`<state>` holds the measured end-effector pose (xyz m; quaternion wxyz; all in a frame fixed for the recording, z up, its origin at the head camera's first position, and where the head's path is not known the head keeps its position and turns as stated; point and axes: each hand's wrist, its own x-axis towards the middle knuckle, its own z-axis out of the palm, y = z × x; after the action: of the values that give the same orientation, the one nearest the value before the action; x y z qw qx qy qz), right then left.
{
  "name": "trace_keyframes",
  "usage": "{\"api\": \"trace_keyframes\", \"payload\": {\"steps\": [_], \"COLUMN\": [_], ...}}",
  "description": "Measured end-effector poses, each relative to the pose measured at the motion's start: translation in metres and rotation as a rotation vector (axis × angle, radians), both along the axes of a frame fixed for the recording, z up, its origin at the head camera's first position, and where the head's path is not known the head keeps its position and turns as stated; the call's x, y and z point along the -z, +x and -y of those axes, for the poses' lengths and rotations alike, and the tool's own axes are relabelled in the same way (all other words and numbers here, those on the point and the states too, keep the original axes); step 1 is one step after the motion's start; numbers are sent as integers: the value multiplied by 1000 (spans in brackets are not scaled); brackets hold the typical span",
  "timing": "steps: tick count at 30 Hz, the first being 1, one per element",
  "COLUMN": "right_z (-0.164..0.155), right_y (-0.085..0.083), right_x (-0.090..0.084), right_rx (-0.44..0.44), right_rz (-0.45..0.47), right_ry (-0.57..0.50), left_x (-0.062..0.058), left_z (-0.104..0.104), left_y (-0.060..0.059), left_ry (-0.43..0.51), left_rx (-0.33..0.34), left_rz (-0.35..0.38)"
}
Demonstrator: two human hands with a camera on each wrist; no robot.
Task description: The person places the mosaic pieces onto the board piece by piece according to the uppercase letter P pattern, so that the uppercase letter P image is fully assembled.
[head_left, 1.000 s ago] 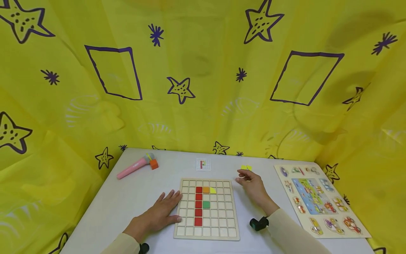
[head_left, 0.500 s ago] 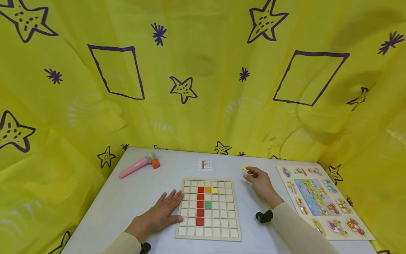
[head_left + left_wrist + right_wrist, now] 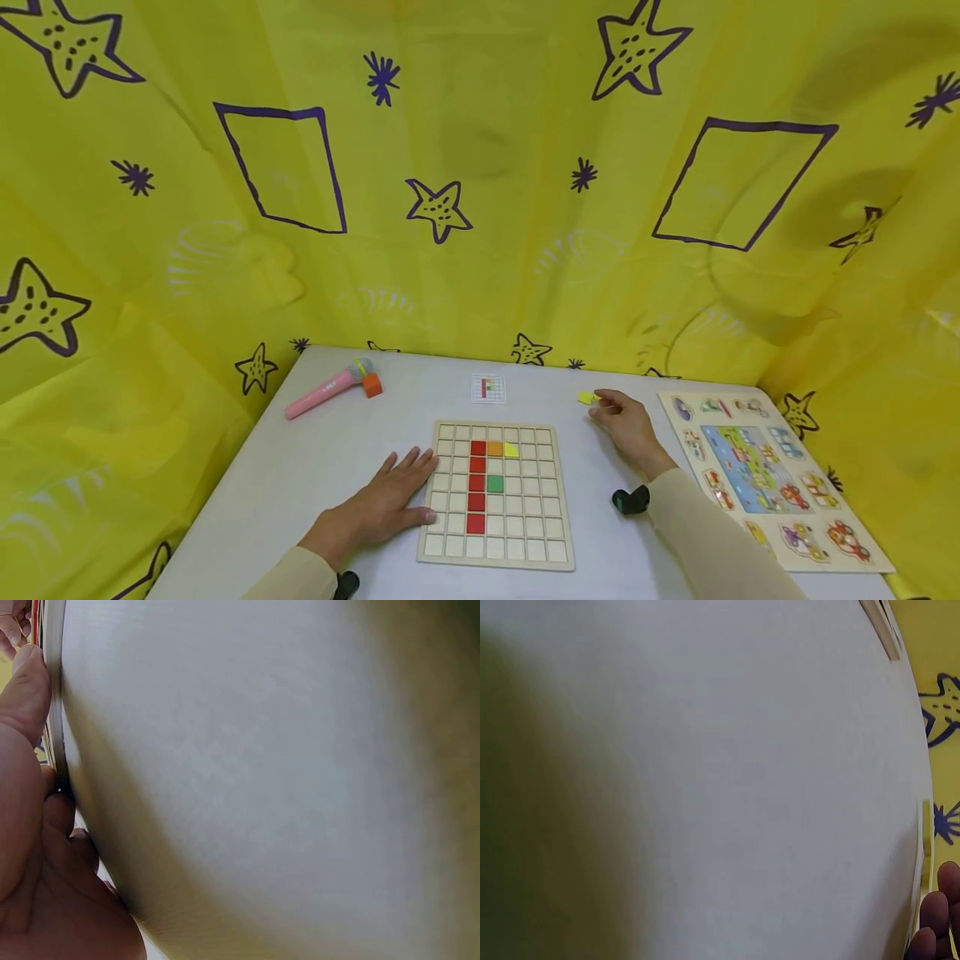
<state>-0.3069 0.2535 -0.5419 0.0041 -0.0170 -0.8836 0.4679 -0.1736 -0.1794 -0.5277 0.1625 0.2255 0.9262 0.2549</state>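
Observation:
My left hand point(image 3: 386, 504) lies flat, its fingertips and thumb against the left edge of a wooden grid board point(image 3: 526, 550). Set in the grid are a column of red squares point(image 3: 477, 483), an orange square point(image 3: 495, 449), a green square point(image 3: 495, 483) and a yellow piece with a curved edge point(image 3: 512, 451). Beyond the board's far right corner, my right hand point(image 3: 628, 427) has thumb and fingers round a small yellow tile point(image 3: 597, 398), partly hidden by them. Another yellow tile point(image 3: 585, 398) lies just left of it. The right wrist view shows fingertips point(image 3: 935, 911) beside these tiles.
A small pattern card point(image 3: 488, 388) lies behind the board. At the back left are a pink toy microphone point(image 3: 324, 395) and an orange cube point(image 3: 372, 385). A picture puzzle board point(image 3: 753, 467) occupies the right side. A yellow curtain point(image 3: 480, 283) hangs behind the table.
My right hand has moved right and away from me, reaching the right-hand yellow tile. The left hand stays at the board's edge. The whole head view has shifted slightly.

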Motion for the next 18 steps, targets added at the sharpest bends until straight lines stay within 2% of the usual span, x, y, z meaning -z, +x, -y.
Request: {"api": "trace_keyframes", "payload": {"steps": [10, 15, 18], "right_z": [-11, -10, -8], "right_y": [-8, -15, -16], "right_x": [-5, 0, 2], "right_rx": [8, -18, -15], "right_rz": [60, 59, 58], "right_ry": [108, 220, 246], "left_x": [1, 3, 3], "left_z": [0, 1, 1], "left_y": [0, -1, -1], "left_ry": [11, 8, 0], "left_rx": [4, 4, 3], "left_rz": [0, -1, -2]}}
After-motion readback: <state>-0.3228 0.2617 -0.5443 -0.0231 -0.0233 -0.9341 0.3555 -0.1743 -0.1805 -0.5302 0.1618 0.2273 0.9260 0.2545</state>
